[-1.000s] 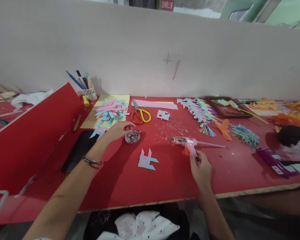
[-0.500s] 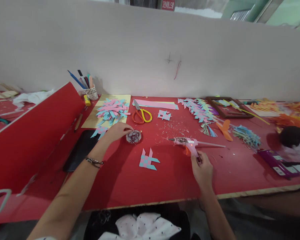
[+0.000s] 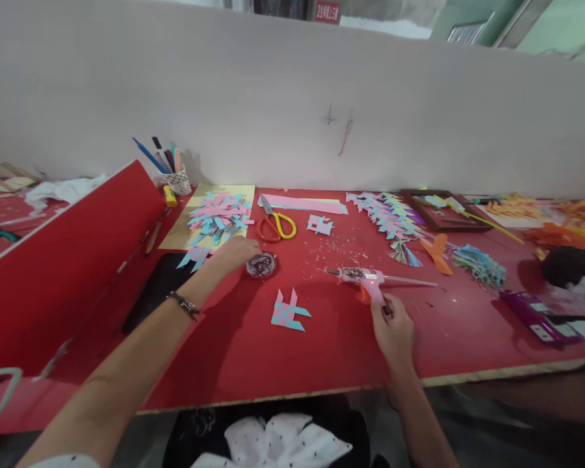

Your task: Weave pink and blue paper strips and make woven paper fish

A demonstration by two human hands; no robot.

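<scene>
My right hand [image 3: 393, 328] is wrapped round the handle of a pink hot glue gun [image 3: 370, 277], which lies on the red tabletop with its nozzle pointing left and a clear glue stick at its back. My left hand [image 3: 238, 252] has its fingers curled together at the upper left rim of a small round container [image 3: 261, 265] with a dark pattern. Whatever those fingers hold, if anything, is hidden. Between the hands and nearer me lies a woven pink and blue paper fish [image 3: 287, 312]. A second woven piece [image 3: 320, 224] sits farther back.
Scissors [image 3: 276, 224] with red and yellow handles lie behind the container. Folded paper strips [image 3: 217, 218] are heaped on yellow card. A black phone [image 3: 156, 292] is by my left forearm, a red board [image 3: 73, 260] at left, a purple power strip [image 3: 539, 317] at right.
My left hand has shifted slightly up, its fingers now curled downward beside the round container. The right hand and glue gun look the same.
</scene>
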